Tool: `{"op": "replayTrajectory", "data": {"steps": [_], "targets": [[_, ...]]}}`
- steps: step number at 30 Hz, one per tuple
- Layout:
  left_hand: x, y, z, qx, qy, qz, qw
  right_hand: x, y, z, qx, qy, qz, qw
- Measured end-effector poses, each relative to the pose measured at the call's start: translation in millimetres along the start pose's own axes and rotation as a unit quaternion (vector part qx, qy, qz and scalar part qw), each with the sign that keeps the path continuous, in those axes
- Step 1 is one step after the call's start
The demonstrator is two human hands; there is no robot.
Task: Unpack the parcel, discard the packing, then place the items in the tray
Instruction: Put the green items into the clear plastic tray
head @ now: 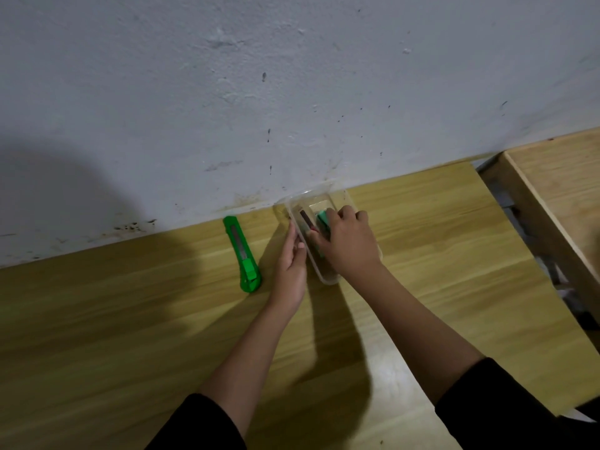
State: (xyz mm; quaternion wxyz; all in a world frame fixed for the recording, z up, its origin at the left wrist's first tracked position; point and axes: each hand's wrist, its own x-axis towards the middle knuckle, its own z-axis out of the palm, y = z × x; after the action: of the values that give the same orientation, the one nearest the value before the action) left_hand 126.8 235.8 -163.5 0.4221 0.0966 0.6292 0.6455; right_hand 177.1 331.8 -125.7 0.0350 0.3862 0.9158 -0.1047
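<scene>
A clear plastic tray [328, 280] sits on the wooden table near the wall. Inside it lie a dark, narrow item [306, 219] and a green item [323, 219], both partly hidden. My right hand [349, 245] reaches into the tray from the right, with its fingers curled over the green item. My left hand [292, 264] rests against the tray's left wall, thumb at the rim, fingers fairly straight.
A green utility knife [244, 254] lies on the table to the left of the tray. The wall [292, 92] runs right behind the tray. A second wooden table [558, 196] stands at the right, across a gap with dark clutter below.
</scene>
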Motion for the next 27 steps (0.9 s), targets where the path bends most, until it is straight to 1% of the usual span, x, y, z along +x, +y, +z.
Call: {"op": "replayTrajectory", "data": {"steps": [3, 6, 7, 10, 15, 18, 20, 24, 25, 27], "targets": [[-1, 1, 0, 0.005, -0.005, 0.002, 1.0, -3, 4, 0, 0.087, -0.001, 0.001, 0.996], [-1, 2, -1, 0.043, -0.016, 0.011, 0.999, -9, 12, -3, 0.194, 0.008, 0.001, 0.981], [-1, 2, 0, 0.052, -0.019, 0.013, 0.998, -11, 16, -5, 0.208, 0.014, -0.005, 0.978], [-1, 5, -3, 0.067, -0.022, 0.016, 0.997, -19, 23, -4, 0.172, 0.035, -0.012, 0.984], [-1, 7, -4, 0.096, -0.016, 0.015, 0.995, -18, 16, 10, 0.204, 0.067, 0.02, 0.976], [0, 7, -3, 0.111, -0.008, 0.016, 0.994, -14, 10, 18, 0.206, 0.103, 0.045, 0.972], [0, 7, -3, 0.12, 0.0, 0.019, 0.993, -10, 8, 20, 0.204, 0.109, 0.05, 0.972], [0, 6, -6, 0.136, 0.023, 0.03, 0.99, -4, 11, 14, 0.22, 0.073, 0.024, 0.972], [-1, 7, -6, 0.136, 0.028, 0.036, 0.99, -4, 14, 10, 0.236, 0.073, 0.014, 0.969], [-2, 9, -5, 0.134, 0.031, 0.037, 0.99, -8, 23, 6, 0.257, 0.111, 0.01, 0.96]]}}
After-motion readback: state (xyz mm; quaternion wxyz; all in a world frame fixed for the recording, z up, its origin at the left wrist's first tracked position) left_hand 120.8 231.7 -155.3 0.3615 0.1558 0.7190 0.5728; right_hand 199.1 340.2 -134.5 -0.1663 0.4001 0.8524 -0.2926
